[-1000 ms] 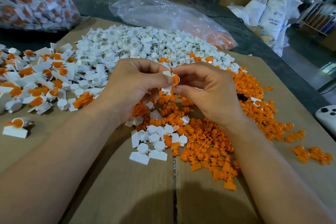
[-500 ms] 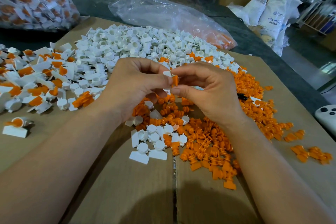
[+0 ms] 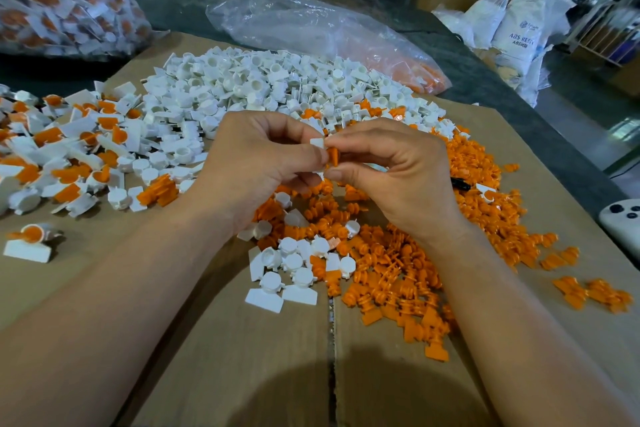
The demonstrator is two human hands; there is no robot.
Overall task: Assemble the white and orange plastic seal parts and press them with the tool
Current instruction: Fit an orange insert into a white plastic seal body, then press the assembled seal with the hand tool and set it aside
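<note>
A white seal part [image 3: 318,143] is pinched between the thumb and forefinger of the left hand [image 3: 258,165], and an orange seal part [image 3: 333,155] is gripped by the fingertips [image 3: 334,143] of the right hand [image 3: 398,172]. The two parts are held touching, orange against white, just above the cardboard sheet [image 3: 242,357] that serves as the work surface. How far the orange piece is seated cannot be told, since the joint is largely hidden by the fingers.

The step in hand is judged to be the mating of the two pieces. It would be done well if the orange insert were kept square to the white cup, pushed straight rather than at a slant, and the white tab steadied so that it is not twisted. A full seating should be felt for before the press is applied.

On the cardboard sheet, loose orange parts [image 3: 398,274] are spread under and to the right of the hands, the white parts pile [image 3: 263,87] lies at its far side, and assembled seals [image 3: 69,156] are gathered at its left. A dark slim object [image 3: 460,183], possibly the tool, lies among the orange parts; this is not certain. A clear bag [image 3: 311,28] rests beyond the sheet's far edge.

Writing is legible only on a white sack [image 3: 523,31] far right of the sheet: "ABS RESIN" appears to be printed, the rest being too blurred.
</note>
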